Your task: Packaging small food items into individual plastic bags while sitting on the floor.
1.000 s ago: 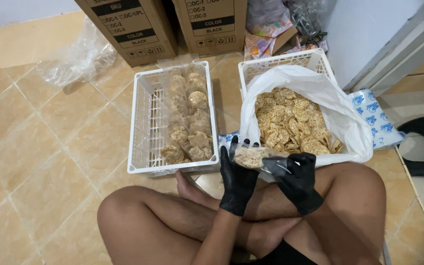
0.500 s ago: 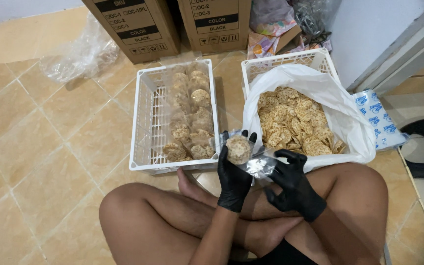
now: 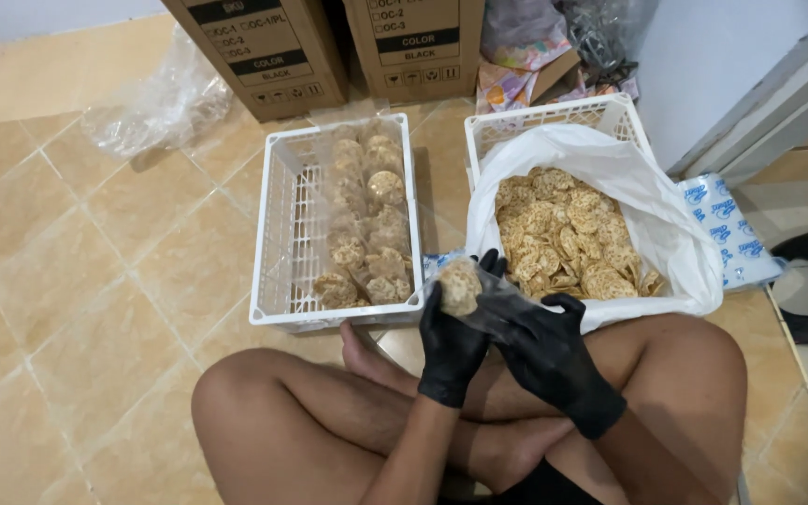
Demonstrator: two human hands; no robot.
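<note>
- White crate point(image 3: 273, 234), left: packed bags lie in rows
- Left hand point(image 3: 453, 339) grips the small bag of crackers point(image 3: 460, 286) over the knees; keep it upright
- Right hand point(image 3: 544, 344) pinches the bag's clear film; pull it snug beside the lined basket point(image 3: 554, 117)

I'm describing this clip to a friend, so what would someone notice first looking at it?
First, the two black-gloved hands at centre: the left hand holds up a small clear packet of round crackers, the right hand touching its plastic. Behind them on the tiled floor, a white basket on the left holds filled packets, while a white bag in a second basket on the right brims with loose golden crackers.
</note>
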